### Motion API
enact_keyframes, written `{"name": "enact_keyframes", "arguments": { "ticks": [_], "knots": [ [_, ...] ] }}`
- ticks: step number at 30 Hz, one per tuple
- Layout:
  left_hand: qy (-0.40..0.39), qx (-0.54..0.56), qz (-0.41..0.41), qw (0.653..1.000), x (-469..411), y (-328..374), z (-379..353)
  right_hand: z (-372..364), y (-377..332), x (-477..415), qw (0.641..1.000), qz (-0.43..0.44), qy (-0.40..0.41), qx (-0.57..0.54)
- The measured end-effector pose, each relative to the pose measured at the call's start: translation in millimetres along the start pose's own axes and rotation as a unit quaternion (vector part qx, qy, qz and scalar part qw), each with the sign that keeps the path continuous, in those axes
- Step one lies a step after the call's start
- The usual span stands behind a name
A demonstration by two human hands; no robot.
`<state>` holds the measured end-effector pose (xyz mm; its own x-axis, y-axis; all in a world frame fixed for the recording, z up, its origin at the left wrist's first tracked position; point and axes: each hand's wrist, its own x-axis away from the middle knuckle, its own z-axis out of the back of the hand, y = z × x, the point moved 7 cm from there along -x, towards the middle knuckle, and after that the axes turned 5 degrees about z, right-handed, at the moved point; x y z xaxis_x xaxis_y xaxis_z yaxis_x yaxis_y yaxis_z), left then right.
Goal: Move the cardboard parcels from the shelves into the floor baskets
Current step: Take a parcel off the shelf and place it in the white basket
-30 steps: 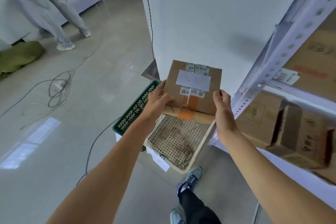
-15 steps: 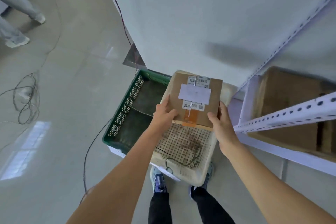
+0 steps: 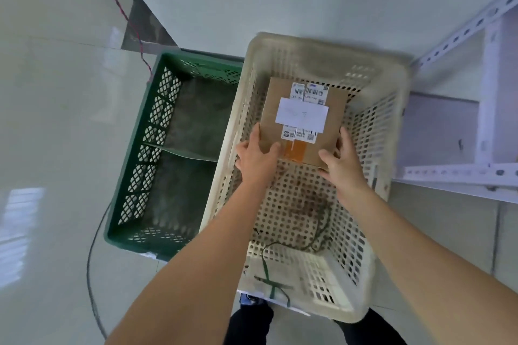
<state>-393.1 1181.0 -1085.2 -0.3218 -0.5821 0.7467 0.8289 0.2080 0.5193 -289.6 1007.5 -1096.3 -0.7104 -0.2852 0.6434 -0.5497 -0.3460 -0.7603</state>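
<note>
A brown cardboard parcel with white labels and an orange tape strip is held low inside the cream perforated basket on the floor. My left hand grips its near left corner, thumb on top. My right hand grips its near right corner. Whether the parcel touches the basket bottom I cannot tell. A green lattice basket stands right beside the cream one on its left, with nothing in it.
A white perforated-steel shelf frame stands at the right, with a bare low shelf board. A white wall rises behind the baskets. A dark cable curves over the glossy floor at left. My shoes show below the cream basket.
Both hands have lowered the parcel from above the cream basket's rim down into it. My view has tipped steeply downward and closer to the baskets.
</note>
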Motion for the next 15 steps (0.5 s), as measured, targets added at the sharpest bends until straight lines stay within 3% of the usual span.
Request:
{"name": "enact_keyframes", "arguments": {
  "ticks": [9,15],
  "knots": [
    [-0.016,0.003,0.017,1.000,-145.7,-48.4,-57.9,-33.7,91.0,-135.9,1.000,-0.003,0.018,-0.001],
    [-0.009,-0.008,-0.036,0.999,-191.7,-60.6,-79.3,-49.8,112.3,-197.3,1.000,0.012,0.019,0.021]
  ]
}}
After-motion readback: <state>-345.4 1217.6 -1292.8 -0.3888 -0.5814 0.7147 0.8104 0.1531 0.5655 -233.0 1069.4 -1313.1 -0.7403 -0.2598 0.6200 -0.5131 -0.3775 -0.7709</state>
